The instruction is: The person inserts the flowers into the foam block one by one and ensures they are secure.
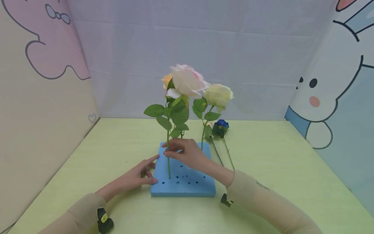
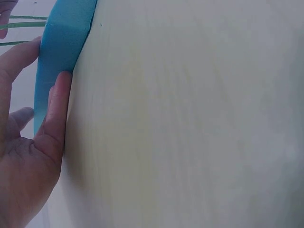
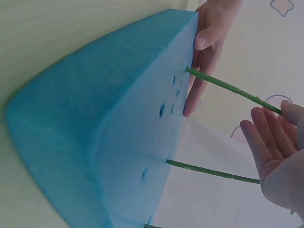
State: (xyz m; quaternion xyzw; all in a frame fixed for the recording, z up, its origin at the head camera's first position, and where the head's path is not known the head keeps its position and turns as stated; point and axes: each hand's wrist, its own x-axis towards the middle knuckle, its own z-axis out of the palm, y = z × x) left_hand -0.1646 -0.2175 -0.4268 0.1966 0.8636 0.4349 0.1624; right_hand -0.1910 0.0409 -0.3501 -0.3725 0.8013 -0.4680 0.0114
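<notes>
A blue foam block [image 1: 187, 191] with small holes lies flat on the table. My right hand [image 1: 191, 155] pinches the green stem of a pale pink-white rose [image 1: 187, 81] between thumb and fingertips. The foot of that stem [image 3: 223, 85] meets the foam's top near the left side, among the holes. Along the block's left edge, my left hand [image 1: 137, 175] rests with fingers extended, touching its side [image 2: 66, 42] and top. Behind, a cream-green rose [image 1: 218, 96] stands upright in the foam. A yellow-orange rose [image 1: 166, 80] is mostly hidden by the pink-white bloom and leaves.
On the table right of the block lie a blue rose [image 1: 221, 127] and a paler flower [image 1: 208, 132], their stems [image 1: 229, 154] pointing toward my right forearm. Pale curtain walls [image 1: 187, 39] with cartoon prints enclose the back and sides of the table [image 1: 277, 156].
</notes>
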